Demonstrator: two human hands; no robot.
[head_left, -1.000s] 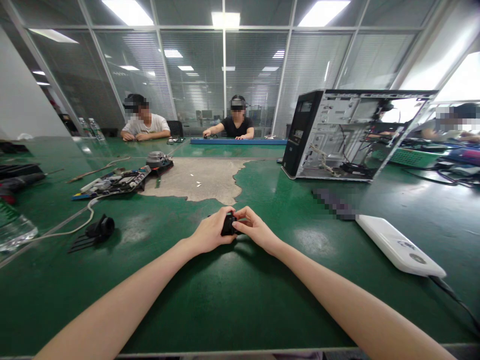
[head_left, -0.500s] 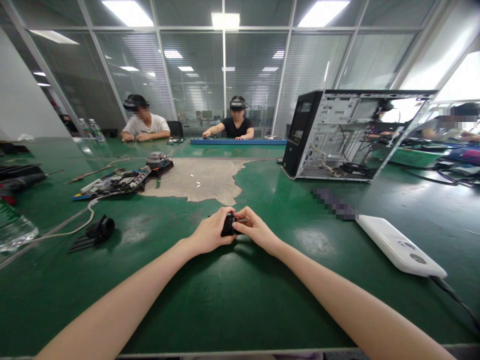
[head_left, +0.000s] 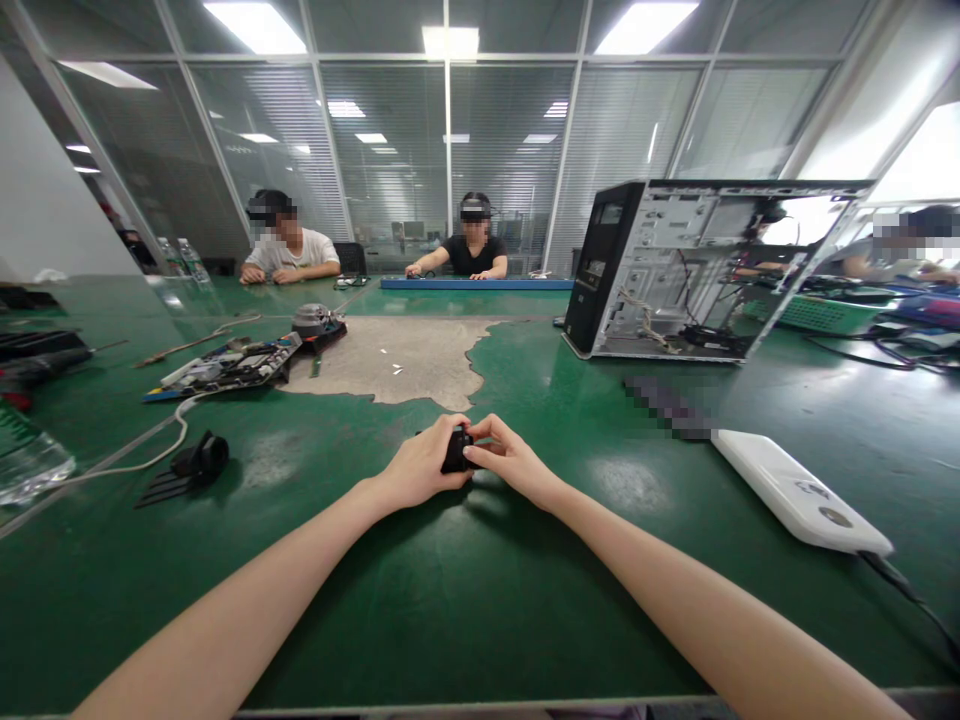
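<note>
The left hand (head_left: pixel 420 465) and right hand (head_left: pixel 514 461) are together, clamped on a black part (head_left: pixel 454 457), left of the PC case (head_left: pixel 606 275) and white device (head_left: pixel 799 495)

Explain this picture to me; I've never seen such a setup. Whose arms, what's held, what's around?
No robot here: these are a person's own bare hands, seen by a camera worn on their head, facing forward and down. The left hand and right hand meet around a small black object; fingers hide much of it, so I cannot tell what it is. On the green table lie another black part and a circuit board to the left, and a white device with a cable to the right, with an open computer case standing beyond it.
</note>
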